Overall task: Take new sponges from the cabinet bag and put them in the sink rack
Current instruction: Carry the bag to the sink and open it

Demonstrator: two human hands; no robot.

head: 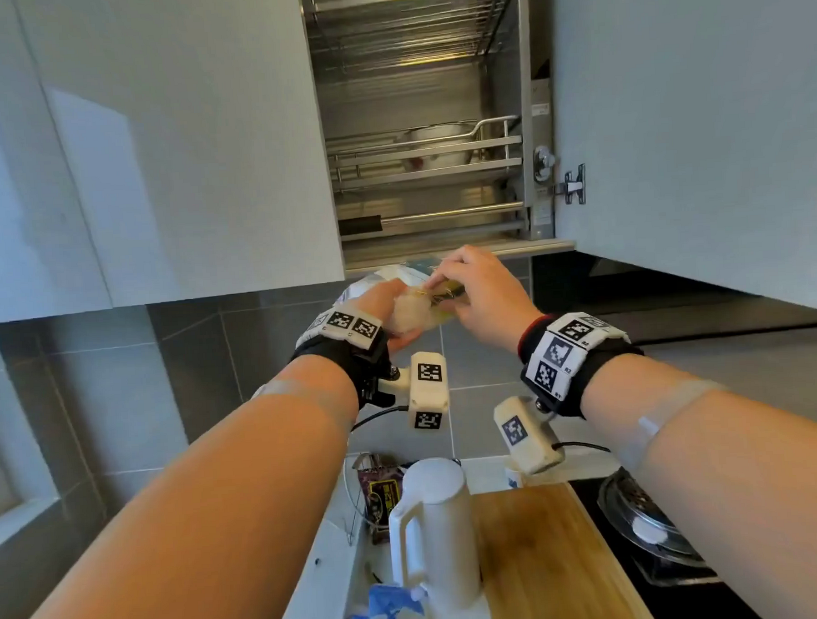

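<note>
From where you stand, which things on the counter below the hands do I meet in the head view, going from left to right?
Dark snack packet → white jug → wooden cutting board → glass pot lid on the black stove. The blue and white pouch near the bottom edge overlaps the jug's span, so I leave it out.

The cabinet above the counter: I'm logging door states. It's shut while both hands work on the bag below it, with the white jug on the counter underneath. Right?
Not quite. The head view shows the cabinet open, its metal racks exposed and its door swung out to the right. The rest holds: the left hand and right hand work on the bag below it, and the white jug stands on the counter underneath.
</note>
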